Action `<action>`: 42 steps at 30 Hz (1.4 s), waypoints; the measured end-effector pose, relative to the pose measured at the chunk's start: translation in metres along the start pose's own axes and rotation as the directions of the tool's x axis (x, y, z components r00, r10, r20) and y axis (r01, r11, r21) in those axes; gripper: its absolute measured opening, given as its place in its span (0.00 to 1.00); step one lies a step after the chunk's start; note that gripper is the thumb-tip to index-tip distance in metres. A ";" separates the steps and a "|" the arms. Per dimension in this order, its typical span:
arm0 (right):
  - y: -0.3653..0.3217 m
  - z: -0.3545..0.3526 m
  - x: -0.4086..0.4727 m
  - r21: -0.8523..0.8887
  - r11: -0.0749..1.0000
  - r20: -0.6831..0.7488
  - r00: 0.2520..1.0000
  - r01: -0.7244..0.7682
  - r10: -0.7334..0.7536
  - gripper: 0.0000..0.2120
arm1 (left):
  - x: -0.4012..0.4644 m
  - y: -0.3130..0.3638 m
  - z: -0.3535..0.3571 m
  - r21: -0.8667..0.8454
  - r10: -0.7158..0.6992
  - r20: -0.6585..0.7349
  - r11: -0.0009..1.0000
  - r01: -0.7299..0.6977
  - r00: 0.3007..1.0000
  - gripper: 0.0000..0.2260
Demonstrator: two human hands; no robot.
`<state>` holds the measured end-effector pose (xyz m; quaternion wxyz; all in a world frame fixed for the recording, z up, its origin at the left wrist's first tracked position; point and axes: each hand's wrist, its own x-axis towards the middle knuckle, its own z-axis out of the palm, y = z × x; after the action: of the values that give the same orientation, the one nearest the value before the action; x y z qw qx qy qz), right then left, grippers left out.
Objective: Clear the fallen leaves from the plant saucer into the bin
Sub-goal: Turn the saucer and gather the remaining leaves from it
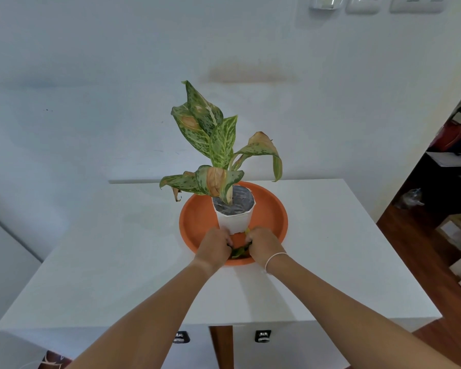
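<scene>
An orange plant saucer (197, 222) rests on a white cabinet top (117, 262). In it stands a white pot (233, 221) with a speckled green plant (216, 139) whose leaves have brown patches. Green and yellow fallen leaves (239, 252) lie in the saucer's near part, in front of the pot. My left hand (214, 247) and my right hand (262, 243) are both down in the saucer, fingers curled onto the leaves from either side. The hands hide most of the leaves. No bin is in view.
The cabinet stands against a pale wall, with two drawer handles (262, 336) on its front. A wooden floor (421, 235) lies to the right, with boxes and clutter (453, 227) by a dark opening.
</scene>
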<state>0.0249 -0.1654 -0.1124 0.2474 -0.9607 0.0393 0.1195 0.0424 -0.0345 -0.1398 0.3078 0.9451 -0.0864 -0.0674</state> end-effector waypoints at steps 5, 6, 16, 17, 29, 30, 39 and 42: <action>-0.008 -0.001 -0.003 0.100 0.995 0.022 0.999 -0.026 0.024 0.13 | 0.002 0.006 -0.006 -0.014 -0.050 0.026 0.999 0.050 0.998 0.12; -0.010 0.000 -0.005 0.143 0.989 0.008 0.999 -0.031 0.031 0.13 | 0.003 0.007 -0.007 -0.006 -0.066 0.036 0.998 0.066 0.997 0.13; -0.017 0.000 -0.004 0.314 0.941 0.063 0.992 -0.128 0.114 0.12 | 0.005 0.012 -0.020 -0.144 -0.231 0.181 0.955 0.258 0.956 0.09; -0.018 -0.003 -0.003 0.327 0.934 0.087 0.988 -0.146 0.124 0.11 | 0.004 0.012 -0.022 -0.152 -0.228 0.200 0.954 0.260 0.953 0.09; -0.020 -0.002 -0.009 0.210 0.977 0.097 0.995 -0.040 0.020 0.12 | -0.004 0.005 -0.018 0.027 -0.052 0.126 0.998 0.048 0.991 0.13; -0.020 -0.001 -0.009 0.206 0.977 0.074 0.997 -0.047 0.032 0.11 | -0.005 0.004 -0.017 0.016 -0.046 0.109 0.999 0.045 0.993 0.13; -0.013 0.002 0.000 0.404 0.904 0.059 0.990 -0.143 0.131 0.08 | -0.009 0.005 -0.020 -0.134 -0.100 0.040 0.986 0.104 0.994 0.11; -0.012 -0.005 -0.002 0.693 0.677 0.176 0.969 -0.247 0.173 0.13 | -0.007 0.004 -0.025 -0.340 -0.192 0.067 0.918 0.203 0.979 0.10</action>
<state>0.0252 -0.1576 -0.1023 0.5843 -0.7730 0.1805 0.1685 0.0395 -0.0220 -0.1170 0.4587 0.8793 0.0177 -0.1274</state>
